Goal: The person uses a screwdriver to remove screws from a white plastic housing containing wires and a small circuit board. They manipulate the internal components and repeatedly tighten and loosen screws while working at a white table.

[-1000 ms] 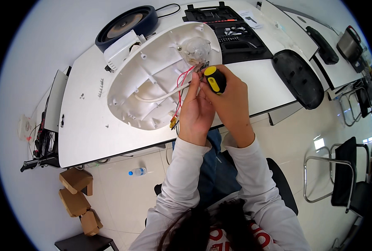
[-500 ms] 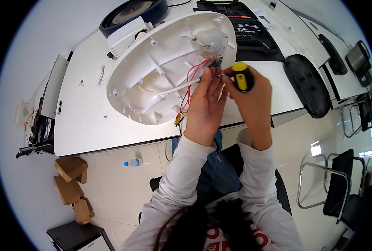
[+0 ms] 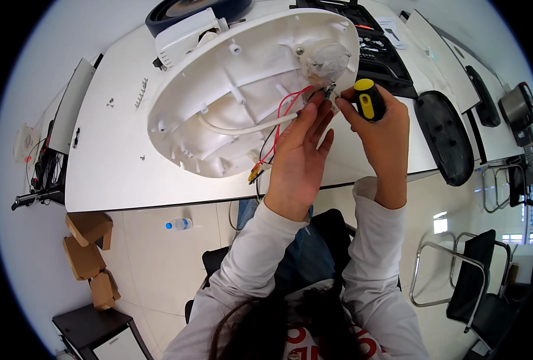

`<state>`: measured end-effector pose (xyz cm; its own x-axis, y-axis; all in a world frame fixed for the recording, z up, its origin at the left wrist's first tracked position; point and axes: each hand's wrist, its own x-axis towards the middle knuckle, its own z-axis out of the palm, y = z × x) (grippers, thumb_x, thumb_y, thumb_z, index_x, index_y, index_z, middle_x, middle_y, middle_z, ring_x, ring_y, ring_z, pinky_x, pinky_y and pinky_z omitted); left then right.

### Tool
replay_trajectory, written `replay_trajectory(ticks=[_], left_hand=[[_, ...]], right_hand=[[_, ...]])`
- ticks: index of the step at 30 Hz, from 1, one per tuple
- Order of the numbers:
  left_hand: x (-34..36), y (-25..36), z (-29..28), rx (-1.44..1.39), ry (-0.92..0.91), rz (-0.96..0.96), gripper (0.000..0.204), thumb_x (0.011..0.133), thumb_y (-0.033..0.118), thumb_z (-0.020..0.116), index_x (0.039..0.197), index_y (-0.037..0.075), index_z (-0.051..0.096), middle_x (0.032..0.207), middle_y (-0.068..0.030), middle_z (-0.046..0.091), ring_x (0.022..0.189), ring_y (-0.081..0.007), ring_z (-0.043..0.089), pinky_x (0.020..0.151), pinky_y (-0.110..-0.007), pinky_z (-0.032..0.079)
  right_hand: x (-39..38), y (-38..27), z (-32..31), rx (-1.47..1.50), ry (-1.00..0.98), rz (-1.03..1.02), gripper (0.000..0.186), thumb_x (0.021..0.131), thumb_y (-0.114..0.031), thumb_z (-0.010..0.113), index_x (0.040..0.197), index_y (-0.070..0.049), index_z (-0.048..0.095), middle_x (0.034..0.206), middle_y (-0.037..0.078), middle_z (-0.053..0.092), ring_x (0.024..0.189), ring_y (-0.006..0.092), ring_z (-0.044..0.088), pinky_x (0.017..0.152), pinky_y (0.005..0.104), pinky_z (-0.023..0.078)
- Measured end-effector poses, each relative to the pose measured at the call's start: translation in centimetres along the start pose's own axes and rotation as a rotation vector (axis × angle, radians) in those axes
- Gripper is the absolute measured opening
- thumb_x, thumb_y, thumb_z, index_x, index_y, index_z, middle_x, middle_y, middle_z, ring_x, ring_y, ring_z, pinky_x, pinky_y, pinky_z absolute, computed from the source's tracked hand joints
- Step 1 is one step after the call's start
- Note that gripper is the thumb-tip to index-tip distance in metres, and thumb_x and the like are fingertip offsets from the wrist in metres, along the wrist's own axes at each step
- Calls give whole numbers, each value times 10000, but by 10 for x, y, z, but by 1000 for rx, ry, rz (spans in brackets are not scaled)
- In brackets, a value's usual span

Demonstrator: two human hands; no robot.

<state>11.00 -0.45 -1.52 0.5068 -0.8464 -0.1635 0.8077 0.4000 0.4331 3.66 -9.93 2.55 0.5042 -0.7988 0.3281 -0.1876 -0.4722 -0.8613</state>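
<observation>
My right hand (image 3: 384, 129) grips a screwdriver (image 3: 368, 101) with a yellow-and-black handle, its shaft pointing left toward my left fingertips. My left hand (image 3: 299, 153), palm up, pinches a small dark component (image 3: 330, 91) at the screwdriver's tip; fingers partly hide it. Red wires (image 3: 280, 114) run down from there, and a white cable (image 3: 242, 129) passes under my left thumb. Behind lies a large oval white plastic housing (image 3: 179, 129), its ribbed inside facing up, with a clear round part (image 3: 325, 62) at its right end. A yellow-ended connector (image 3: 254, 174) hangs by the housing's near edge.
Loose screws (image 3: 141, 93) lie on the white table (image 3: 107, 162) at left. A white unit (image 3: 185, 42) and a dark-rimmed wheel (image 3: 197, 13) stand behind the housing. At right are an open black tool case (image 3: 386, 75) and a black oval cover (image 3: 445, 138).
The whole view has shifted slightly, with hands and housing appearing farther right. Both hands keep their grips, and the screwdriver handle sits a little higher relative to the housing.
</observation>
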Motion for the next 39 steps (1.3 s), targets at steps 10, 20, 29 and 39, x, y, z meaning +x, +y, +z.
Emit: replay_trajectory(ticks=[10,20,29,39], left_hand=[[-4,1,3,28,-5,21,383,884,248,539,1241,116,499,1220,-13,516,1156,-131,424,941,-275,305],[-6,-1,5,115,-47,51,425,865,312,546,1244,125,500,1208,4,514,1180,-121,379,969,-306,238],[-6,-2,4,89,-36,52,413,863,265,537,1244,111,500,1249,-10,495,1164,-128,401,954,-283,279],[-5,-3,2,73,-32,46,408,865,265,531,1246,121,498,1237,-4,502,1163,-126,404,953,-280,275]], right_hand=[[6,-4,4,-38,0,2,204,717,-113,713,860,14,641,760,96,673,663,152,645,622,246,483],[9,-4,7,-60,14,15,201,717,-114,712,854,15,642,755,103,669,656,163,642,621,253,481],[10,-1,9,-79,20,-50,206,717,-123,712,856,9,638,751,102,667,656,176,642,618,259,482],[12,-4,8,-136,-14,16,217,725,-149,710,856,7,636,744,109,665,660,192,648,613,269,481]])
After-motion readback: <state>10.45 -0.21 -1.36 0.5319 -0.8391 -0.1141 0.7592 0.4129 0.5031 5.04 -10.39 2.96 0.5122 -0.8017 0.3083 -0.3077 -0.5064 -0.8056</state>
